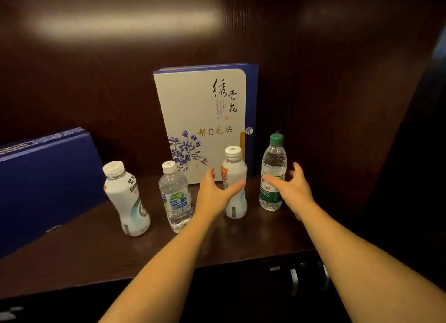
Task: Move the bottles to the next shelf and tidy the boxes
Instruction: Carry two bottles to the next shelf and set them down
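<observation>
Head view is showing four bottles standing on a dark wooden shelf (96, 245) in front of a white tea box (193, 110), with a blue box (43, 178) leaning at the left. The left hand (214, 190) is spreading its grip around the white drink bottle (235, 195), thumb touching, not clenched. The right hand (293, 190) is cupping, released, beside the green-capped water bottle (272, 178), which looks full, so fairly heavy, smooth plastic that may dent; the labelled middle seems the best hold. Another clear water bottle (175, 197) and a white milk bottle (126, 197) are waiting further left.
</observation>
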The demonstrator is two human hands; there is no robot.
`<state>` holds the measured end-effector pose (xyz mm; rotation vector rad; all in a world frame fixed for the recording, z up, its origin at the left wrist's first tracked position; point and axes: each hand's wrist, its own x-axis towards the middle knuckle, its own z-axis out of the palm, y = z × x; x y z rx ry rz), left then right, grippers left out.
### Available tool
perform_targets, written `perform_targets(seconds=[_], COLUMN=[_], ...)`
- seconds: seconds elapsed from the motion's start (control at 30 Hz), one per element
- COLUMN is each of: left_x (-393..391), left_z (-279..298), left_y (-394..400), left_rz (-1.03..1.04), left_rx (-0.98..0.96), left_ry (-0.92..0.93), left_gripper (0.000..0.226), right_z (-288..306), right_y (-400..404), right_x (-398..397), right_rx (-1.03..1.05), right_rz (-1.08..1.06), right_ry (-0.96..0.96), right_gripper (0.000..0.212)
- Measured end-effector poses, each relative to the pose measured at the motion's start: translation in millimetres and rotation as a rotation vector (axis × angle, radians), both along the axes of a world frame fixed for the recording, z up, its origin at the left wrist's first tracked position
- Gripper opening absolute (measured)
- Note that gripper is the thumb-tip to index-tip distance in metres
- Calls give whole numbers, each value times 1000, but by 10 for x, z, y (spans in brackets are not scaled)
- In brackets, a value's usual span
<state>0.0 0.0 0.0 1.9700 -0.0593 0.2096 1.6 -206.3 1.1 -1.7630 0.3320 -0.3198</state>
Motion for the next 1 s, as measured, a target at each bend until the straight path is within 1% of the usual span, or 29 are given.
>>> perform_targets(seconds=[0.1, 0.2, 0.3, 0.43, 0.53, 0.67, 0.83, 0.93, 1.0], left_x=[55, 106, 155, 189, 120, -111, -469, -654, -761], left_z=[-214, -462, -601, -633, -632, -602, -440, -347, -305], left_y=[-62, -118, -189, -209, -225, -293, -497, -686, -851], left_rz=[-11, -56, -55, -23, -34, -102, -255, -389, -492], left_rx=[-48, -115, -117, -101, -122, -128, -158, -181, -161], left_ry=[63, 63, 51, 29, 22, 17, -36, -63, -81], left_gripper=[113, 92, 73, 60, 55, 50, 51, 54, 56], right_z=[-177, -374, -499, -558, -567, -558, -473, -483, -486], right_y=[38, 64, 57, 25, 22, -25, -162, -292, -442], right_x=[94, 209, 297, 288, 148, -193, -784, -1218, -1491], right_rx=[27, 70, 98, 25, -54, -102, -112, -97, -86], right_rz=[42, 67, 65, 43, 36, -1, -94, -209, -291], right_ry=[18, -10, -35, -48, -48, -43, -66, -83, -96], right_gripper=[108, 89, 75, 60, 60, 59, 55, 53, 52])
